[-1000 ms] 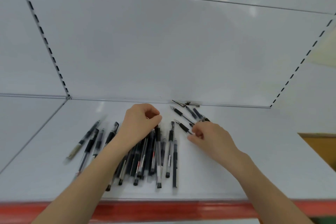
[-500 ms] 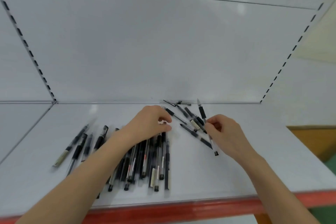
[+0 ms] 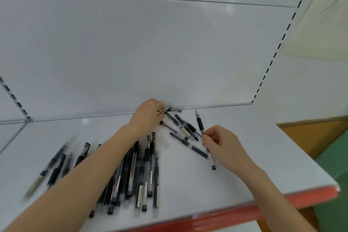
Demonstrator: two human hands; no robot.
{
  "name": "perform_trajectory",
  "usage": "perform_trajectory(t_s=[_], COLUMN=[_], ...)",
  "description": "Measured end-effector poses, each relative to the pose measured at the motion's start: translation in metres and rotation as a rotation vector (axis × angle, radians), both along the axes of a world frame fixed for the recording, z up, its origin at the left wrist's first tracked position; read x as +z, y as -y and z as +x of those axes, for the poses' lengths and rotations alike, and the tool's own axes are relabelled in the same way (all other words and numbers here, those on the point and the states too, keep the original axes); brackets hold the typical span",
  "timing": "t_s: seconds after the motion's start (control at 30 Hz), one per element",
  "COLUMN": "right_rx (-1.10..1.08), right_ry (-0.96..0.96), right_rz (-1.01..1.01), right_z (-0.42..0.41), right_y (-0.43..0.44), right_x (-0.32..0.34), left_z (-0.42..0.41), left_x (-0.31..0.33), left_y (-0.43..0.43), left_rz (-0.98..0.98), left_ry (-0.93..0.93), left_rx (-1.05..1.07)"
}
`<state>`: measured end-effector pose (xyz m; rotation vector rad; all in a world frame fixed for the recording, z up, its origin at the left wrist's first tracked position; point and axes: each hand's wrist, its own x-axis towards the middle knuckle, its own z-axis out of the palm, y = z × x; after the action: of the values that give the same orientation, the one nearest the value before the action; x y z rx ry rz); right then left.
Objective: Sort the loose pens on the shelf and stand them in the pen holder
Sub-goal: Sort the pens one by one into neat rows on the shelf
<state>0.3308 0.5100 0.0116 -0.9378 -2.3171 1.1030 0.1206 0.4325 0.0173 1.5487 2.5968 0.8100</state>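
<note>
White metal shelf (image 3: 244, 171) with a red front edge carries black pens: at least four pens (image 3: 56, 167) lie apart at the left, a bundle (image 3: 145, 171) beside our left forearm is too overlapped to count, and about five crossed pens (image 3: 185, 131) lie near the back. Our right hand (image 3: 224, 145) pinches one pen (image 3: 200, 124) by its clear barrel, tip tilted up. Our left hand (image 3: 148, 115) curls onto a short pen (image 3: 174, 109) at the back wall. Gripping or not, we cannot tell. Barrel labels are too blurred to read.
</note>
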Motion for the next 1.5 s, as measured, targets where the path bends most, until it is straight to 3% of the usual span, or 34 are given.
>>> perform_trajectory(t_s=[0.33,0.5,0.6,0.7,0.8,0.87,1.5], right_rx=[0.02,0.022,0.033,0.081,0.149,0.196,0.267], right_ry=[0.018,0.002,-0.077,-0.19,-0.245,-0.259,-0.351], right_rz=[-0.027,-0.045,-0.084,-0.134,-0.104,-0.073,-0.097], right_z=[0.0,-0.002,-0.004,-0.006,-0.006,-0.005,-0.016], right_y=[-0.006,-0.006,0.0,0.016,0.036,0.048,0.079], right_x=[-0.003,0.0,0.011,0.026,0.038,0.042,0.049], left_z=[-0.016,-0.013,-0.004,0.011,0.026,0.032,0.066], left_x=[-0.011,-0.008,0.006,0.026,0.042,0.048,0.053], left_y=[-0.03,-0.027,-0.015,0.003,0.024,0.036,0.073], left_rz=[-0.126,-0.051,0.222,0.489,0.64,0.705,0.886], left_ry=[-0.155,-0.048,0.203,0.655,1.118,1.253,1.204], left_rx=[-0.03,0.005,0.067,0.074,0.046,0.044,0.014])
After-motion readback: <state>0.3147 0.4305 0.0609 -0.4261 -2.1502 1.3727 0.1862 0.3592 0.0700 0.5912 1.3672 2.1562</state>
